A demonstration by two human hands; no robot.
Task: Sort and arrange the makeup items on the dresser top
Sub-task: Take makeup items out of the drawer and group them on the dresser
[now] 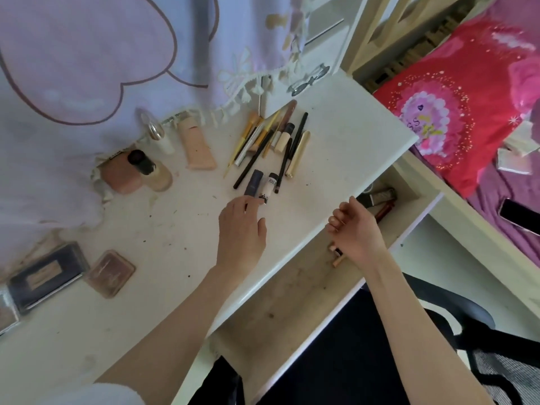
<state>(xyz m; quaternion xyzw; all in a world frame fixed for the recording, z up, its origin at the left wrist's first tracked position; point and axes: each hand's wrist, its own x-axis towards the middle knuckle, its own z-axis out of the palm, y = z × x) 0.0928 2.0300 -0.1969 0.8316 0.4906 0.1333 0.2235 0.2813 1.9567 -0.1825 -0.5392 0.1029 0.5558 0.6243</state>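
White dresser top, scuffed and speckled with dark crumbs, running diagonally; a pale lilac cloth with a fringed edge drapes over its far side. Below the front edge an open drawer shows a bare wood floor, with a few tubes at its far end. To the right, a bed with a red-pink pillow and a phone on purple bedding. Glasses lie at the dresser's far corner. Makeup: a loose cluster of pencils and brushes, black, gold and yellow, lying roughly parallel; a gold tube beside them; a peach tube lying flat; two bottles upright next to a pink compact. Near left edge, a dark palette and a brown compact, both flat. Left hand reaches over the top, fingers extended, tips touching a navy tube and a white tube lying side by side; whether it grips either cannot be told. Right hand hovers over the drawer, fingers loosely curled, nothing seen in it.
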